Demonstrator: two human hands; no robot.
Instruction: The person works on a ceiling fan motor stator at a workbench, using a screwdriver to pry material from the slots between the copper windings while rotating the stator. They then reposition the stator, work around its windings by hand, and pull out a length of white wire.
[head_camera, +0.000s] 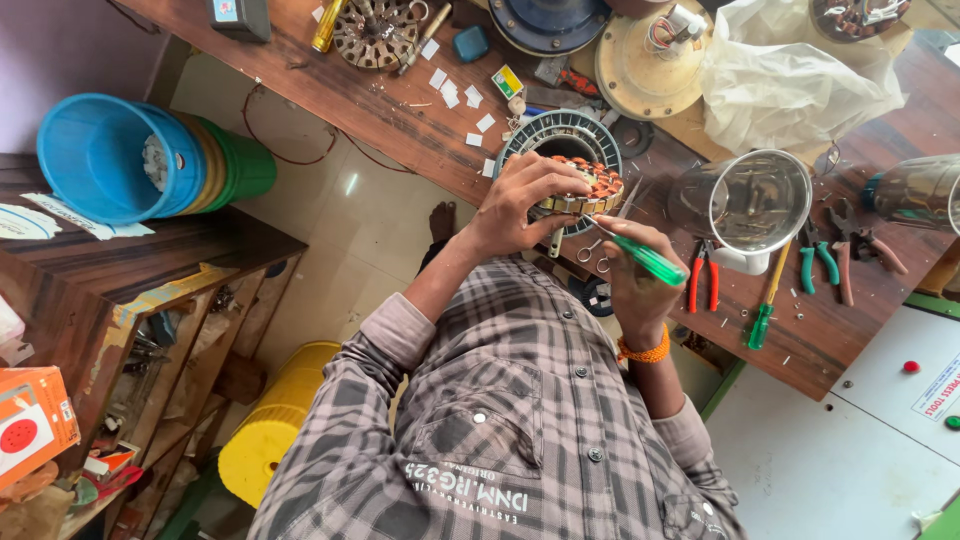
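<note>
The wound motor stator (583, 183) (copper coils in a ring) sits on a round grey housing (560, 135) at the near edge of the wooden workbench (400, 120); the left hand (520, 205) clasps its rim, fingers curled over the top; the right hand (632, 285) pinches a green-handled screwdriver (640, 255), tip at the stator's side; scissors (600, 245) lie beneath; red-handled pliers (703, 280) and a steel jar (750, 205) rest just beside the right hand.
</note>
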